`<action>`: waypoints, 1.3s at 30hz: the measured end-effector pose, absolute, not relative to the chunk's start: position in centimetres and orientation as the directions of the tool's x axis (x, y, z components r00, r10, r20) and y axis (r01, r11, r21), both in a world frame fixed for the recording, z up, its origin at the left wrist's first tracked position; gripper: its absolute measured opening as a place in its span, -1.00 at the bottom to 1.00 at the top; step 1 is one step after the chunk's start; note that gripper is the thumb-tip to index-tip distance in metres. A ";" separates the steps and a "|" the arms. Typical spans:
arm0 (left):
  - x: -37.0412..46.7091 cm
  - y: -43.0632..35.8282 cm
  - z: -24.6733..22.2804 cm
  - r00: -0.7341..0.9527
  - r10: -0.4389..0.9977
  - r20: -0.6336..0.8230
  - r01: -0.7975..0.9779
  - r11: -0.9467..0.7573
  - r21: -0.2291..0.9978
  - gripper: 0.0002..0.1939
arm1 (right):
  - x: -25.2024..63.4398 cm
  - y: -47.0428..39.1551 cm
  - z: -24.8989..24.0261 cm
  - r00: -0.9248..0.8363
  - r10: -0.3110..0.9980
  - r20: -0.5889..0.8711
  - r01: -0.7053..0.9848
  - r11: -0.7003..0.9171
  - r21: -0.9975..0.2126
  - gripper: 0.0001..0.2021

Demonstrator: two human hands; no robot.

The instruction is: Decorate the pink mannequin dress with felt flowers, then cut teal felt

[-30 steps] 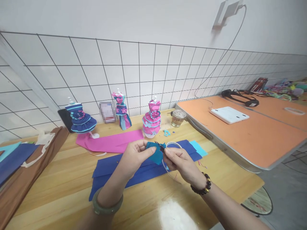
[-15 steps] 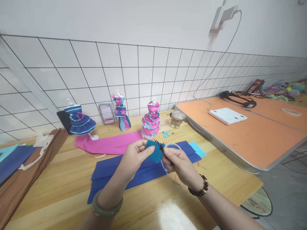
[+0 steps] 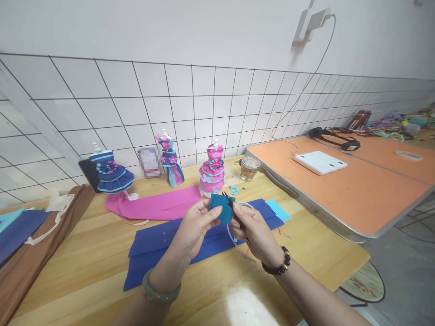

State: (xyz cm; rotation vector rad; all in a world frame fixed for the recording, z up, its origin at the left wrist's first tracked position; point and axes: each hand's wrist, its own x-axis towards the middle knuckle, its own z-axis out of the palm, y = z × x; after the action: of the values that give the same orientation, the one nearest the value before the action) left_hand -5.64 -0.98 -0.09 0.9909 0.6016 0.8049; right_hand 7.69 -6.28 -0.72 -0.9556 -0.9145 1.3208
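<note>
Between finger and thumb, my left hand point(image 3: 198, 222) pinches a small teal piece of crepe paper or cloth point(image 3: 221, 210). My right hand point(image 3: 253, 228) is closed on dark scissors point(image 3: 231, 206), whose pointed tips lie by the upper right edge of the teal piece. I cannot tell exactly how far the blades are apart. Under both hands lie long strips of dark blue material point(image 3: 152, 253). A thin pale ring point(image 3: 232, 234), partly covered by my right hand, rests on them.
Behind the pink sheet point(image 3: 152, 206) stand miniature dress forms in a blue dress point(image 3: 115, 174), a mixed-colour dress point(image 3: 171, 158) and a pink dress point(image 3: 214, 170). A lidded cup point(image 3: 249, 168) is beside an orange table point(image 3: 326, 194) bearing a white device point(image 3: 319, 163). Brown fabric point(image 3: 50, 244) lies left.
The teal piece has turned to show a flatter, squarer face and sits slightly higher. The scissors have tilted, showing more of their handle. The view has shifted slightly.
</note>
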 end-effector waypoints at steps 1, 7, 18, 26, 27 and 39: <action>-5.6 -1.0 -0.3 0.575 0.813 -0.088 -0.320 0.323 0.891 -0.77 | 7.6 -6.3 -0.7 0.048 0.999 0.000 -0.354 0.017 -0.935 -0.58; -5.7 -0.9 -0.2 0.525 0.848 -0.078 -0.335 0.290 0.897 -0.86 | 7.6 -6.3 -0.6 0.049 0.999 -0.024 -0.343 -0.006 -0.939 -0.57; -5.7 -1.1 0.4 0.454 0.890 0.028 -0.250 0.097 0.963 -0.91 | 7.6 -6.5 -0.8 0.019 0.999 -0.036 -0.357 -0.027 -0.934 -0.56; -5.7 -1.1 0.5 0.421 0.906 0.054 -0.280 0.073 0.957 -0.93 | 7.6 -6.5 -0.7 -0.003 1.000 -0.025 -0.381 -0.024 -0.924 -0.58; -5.8 -1.0 0.5 0.415 0.909 0.046 -0.296 0.086 0.951 -0.92 | 7.7 -6.6 -0.8 -0.021 1.000 -0.023 -0.373 -0.029 -0.928 -0.58; -7.7 0.1 1.9 0.593 0.804 -0.045 -0.257 0.242 0.936 -0.85 | 9.9 -6.2 0.3 0.072 0.997 -0.032 -0.266 -0.011 -0.964 -0.65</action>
State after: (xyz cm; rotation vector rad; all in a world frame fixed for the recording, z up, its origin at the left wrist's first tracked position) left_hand -7.74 0.13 1.90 1.0976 0.6003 0.7876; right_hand 9.88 -6.19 0.30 -1.0601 -0.9460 1.2845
